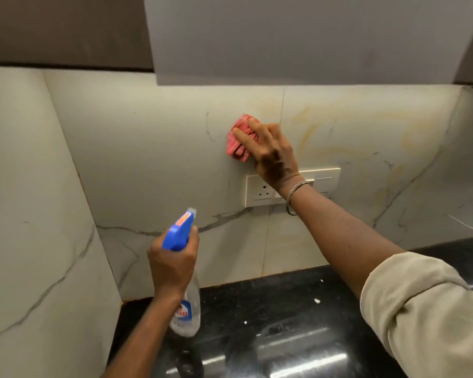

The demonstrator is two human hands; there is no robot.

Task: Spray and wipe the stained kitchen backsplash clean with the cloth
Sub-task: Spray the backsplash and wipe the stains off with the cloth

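- The cloth [239, 143] is pressed against the backsplash [148, 145] under the spread fingers of the right hand [271, 154], just above the socket plate [260, 192].
- The spray bottle [187, 306] is gripped at the neck by the left hand [172, 263] over the countertop [271, 309].
- Its long axis is held near upright, and the nozzle is aimed up at the wall.
- Wiping is judged to be underway: yellow streaks [309, 132] to the right are left to clean. Spray wetness possibly cannot be made out.

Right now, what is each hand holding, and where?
The left hand grips the spray bottle by its neck, below the blue trigger head. The right hand presses the pink cloth flat against the backsplash.
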